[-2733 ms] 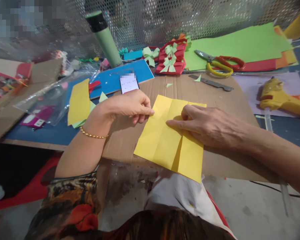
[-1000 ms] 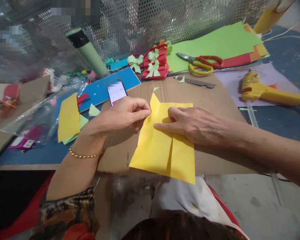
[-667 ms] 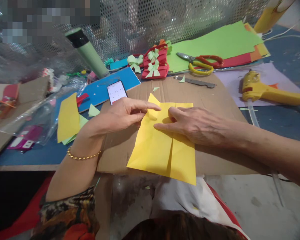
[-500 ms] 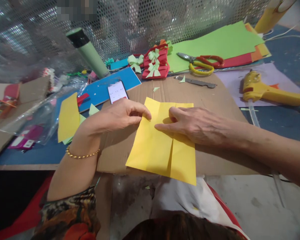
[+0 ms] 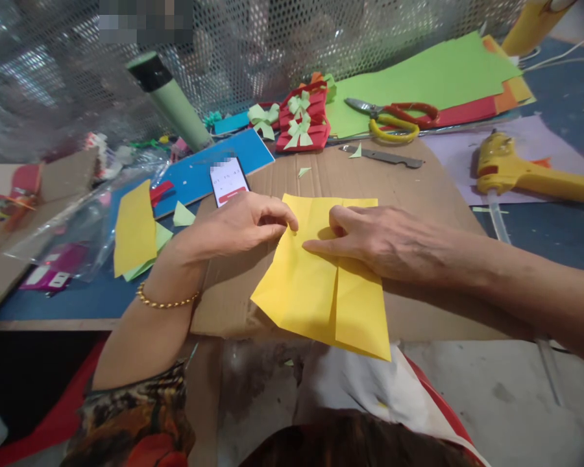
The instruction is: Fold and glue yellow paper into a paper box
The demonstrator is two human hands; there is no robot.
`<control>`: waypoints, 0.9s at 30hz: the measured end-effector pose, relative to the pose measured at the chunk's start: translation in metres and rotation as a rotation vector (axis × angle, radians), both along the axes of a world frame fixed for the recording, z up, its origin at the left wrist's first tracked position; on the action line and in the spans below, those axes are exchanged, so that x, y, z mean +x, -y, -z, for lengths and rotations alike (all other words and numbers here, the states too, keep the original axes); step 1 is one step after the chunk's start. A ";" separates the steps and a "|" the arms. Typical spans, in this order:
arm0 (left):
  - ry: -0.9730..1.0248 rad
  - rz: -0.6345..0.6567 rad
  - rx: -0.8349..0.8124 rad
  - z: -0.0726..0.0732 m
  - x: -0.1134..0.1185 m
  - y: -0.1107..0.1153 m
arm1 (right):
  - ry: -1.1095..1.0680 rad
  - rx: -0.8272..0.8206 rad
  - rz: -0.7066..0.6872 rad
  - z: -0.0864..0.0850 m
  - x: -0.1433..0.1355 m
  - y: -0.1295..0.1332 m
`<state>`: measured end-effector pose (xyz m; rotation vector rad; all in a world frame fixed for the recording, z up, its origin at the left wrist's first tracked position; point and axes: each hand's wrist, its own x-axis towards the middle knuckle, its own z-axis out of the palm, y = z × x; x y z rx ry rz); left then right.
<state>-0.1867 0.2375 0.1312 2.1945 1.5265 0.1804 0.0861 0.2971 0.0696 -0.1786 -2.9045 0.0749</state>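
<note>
Lifted now is the near left corner of the big yellow paper (image 5: 311, 292), which lay flatter before. Thumb and pointer finger of the left hand (image 5: 236, 224) pinch its left edge. On the right hand (image 5: 389, 243), one finger lies straight on the paper and one is bent; I cannot tell if the hidden ones grip. To do it well, hold down softly, match the edges and rub each fold slowly. The paper sits on brown cardboard (image 5: 233, 285), poking past its near side. Scissors (image 5: 374, 111) lie farther back. Behind is a wall full of holes (image 5: 370, 45); the floor (image 5: 491, 389) is gray.
</note>
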 end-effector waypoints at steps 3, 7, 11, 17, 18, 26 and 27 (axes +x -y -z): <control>0.007 0.008 0.034 0.003 0.001 0.001 | -0.012 0.007 -0.004 0.001 -0.001 0.000; 0.041 0.030 0.102 0.009 0.004 0.005 | -0.046 0.027 -0.008 0.002 -0.001 0.000; 0.073 0.048 0.150 0.013 0.010 0.008 | -0.013 0.001 -0.015 -0.001 -0.003 0.000; 0.121 0.016 0.084 0.020 0.016 0.007 | 0.013 -0.028 -0.021 -0.005 -0.003 0.000; 0.136 0.015 0.076 0.021 0.016 0.007 | 0.008 -0.022 -0.022 -0.004 -0.003 0.000; 0.120 0.107 0.193 0.030 0.011 0.004 | -0.096 0.008 0.008 0.007 0.000 -0.001; 0.097 0.131 0.218 0.030 0.011 0.003 | -0.107 0.009 0.006 0.007 0.001 -0.001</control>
